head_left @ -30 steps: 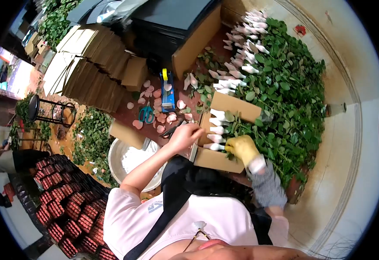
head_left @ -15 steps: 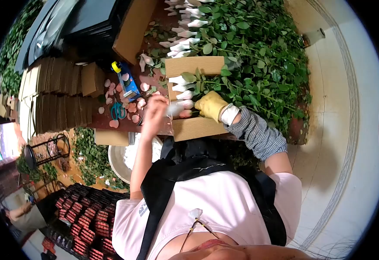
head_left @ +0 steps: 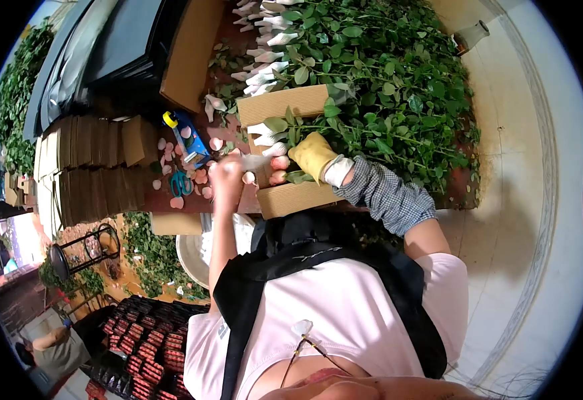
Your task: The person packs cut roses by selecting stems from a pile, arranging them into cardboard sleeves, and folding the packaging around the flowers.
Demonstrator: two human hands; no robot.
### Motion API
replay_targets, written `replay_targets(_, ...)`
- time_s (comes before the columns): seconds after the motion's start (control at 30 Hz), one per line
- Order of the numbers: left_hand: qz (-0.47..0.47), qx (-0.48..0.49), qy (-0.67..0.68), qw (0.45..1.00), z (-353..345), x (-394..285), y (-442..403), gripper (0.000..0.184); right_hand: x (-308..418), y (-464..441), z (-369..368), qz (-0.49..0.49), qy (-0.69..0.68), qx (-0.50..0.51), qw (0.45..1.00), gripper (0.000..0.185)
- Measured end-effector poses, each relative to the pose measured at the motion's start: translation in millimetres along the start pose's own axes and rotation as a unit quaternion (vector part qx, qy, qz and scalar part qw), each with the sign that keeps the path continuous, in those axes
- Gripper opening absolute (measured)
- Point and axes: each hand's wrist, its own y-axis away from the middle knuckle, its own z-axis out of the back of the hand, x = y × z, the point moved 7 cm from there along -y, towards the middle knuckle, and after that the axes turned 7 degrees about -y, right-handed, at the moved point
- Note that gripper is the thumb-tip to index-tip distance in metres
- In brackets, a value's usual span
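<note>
- My hands were apart. My bare left hand (head_left: 227, 179) was blurred, out to the left of the flowers; I could not tell whether its fingers were closed on the smeared white wrap (head_left: 256, 162) beside them.
- My gloved right hand (head_left: 311, 157) was bent down over the stem end of the flowers; I could not tell whether it was clamped on any stems.
- The two uncovered pink rose heads (head_left: 279, 177) lay side by side between my hands, on the corrugated cardboard (head_left: 298, 198). My right hand was nearer, just beside them; my left stood farther off, with the white wrap in the gap.
- Those heads pointed left, toward my bare hand. Their long axis ran crosswise in front of me, with the stem side to the right, by the glove.
- Just beyond, a few white-wrapped heads (head_left: 275, 150) lay in the same row, also pointing left.
- Farther out, teal scissors (head_left: 181, 184) lay on the left, and heaped leafy stems (head_left: 385, 87) spread rightward.
</note>
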Motion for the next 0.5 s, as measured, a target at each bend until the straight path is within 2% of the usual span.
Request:
replay_targets(0.03,0.092,-0.028,0.002,0.995,30.4,14.7,-3.7,0.016,0.2,4.0,3.1,0.012,-0.007,-0.04,0.999,0.025)
replay_targets(0.07,-0.034,-0.06,0.006,0.998,51.4,40.0,-13.3,0.013,-2.8,8.8,7.2,0.026,-0.009,-0.082,0.996,0.021)
replay_targets(0.13,-0.113,-0.075,-0.033,0.99,49.2,-13.3,-5.5,0.012,-15.5,23.3,30.3,0.109,-0.216,-0.129,0.962,0.024)
replay_targets(0.17,-0.052,-0.01,-0.004,0.999,29.8,1.3,-6.5,0.013,-20.5,33.2,44.7,0.112,-0.29,-0.155,0.938,0.029)
replay_targets(0.2,0.11,0.061,-0.029,0.992,11.1,9.8,-4.6,0.018,-19.5,42.7,63.1,0.113,-0.25,-0.206,0.939,0.027)
replay_targets(0.27,0.037,0.024,-0.186,0.982,-23.3,-5.0,-6.5,0.025,-20.1,35.9,68.9,0.033,-0.162,-0.198,0.966,0.025)
replay_targets(0.3,-0.003,0.06,-0.184,0.981,-42.1,-15.1,-7.2,0.027,-14.6,11.4,45.6,0.018,-0.051,-0.121,0.991,0.018)
replay_targets(0.33,-0.042,0.093,-0.181,0.978,-54.6,-22.6,-8.2,0.029,-15.2,-1.3,29.6,0.052,-0.022,-0.14,0.989,0.023)
replay_targets(0.37,-0.082,0.078,-0.181,0.977,-56.7,-23.9,-9.5,0.027,-16.1,-5.4,30.3,0.029,-0.011,-0.119,0.992,0.02)
replay_targets(0.4,-0.082,0.075,-0.178,0.978,-53.9,-17.8,-10.3,0.027,-17.2,-8.0,30.3,0.006,-0.001,-0.096,0.995,0.02)
replay_targets(0.47,-0.012,0.049,-0.155,0.987,-30.3,7.6,-13.5,0.021,-19.5,-9.8,28.1,0.005,-0.004,-0.132,0.991,0.018)
replay_targets(0.5,0.042,0.007,-0.077,0.996,-8.5,19.6,-17.1,0.018,-21.2,-10.0,27.6,0.004,-0.02,-0.125,0.992,0.016)
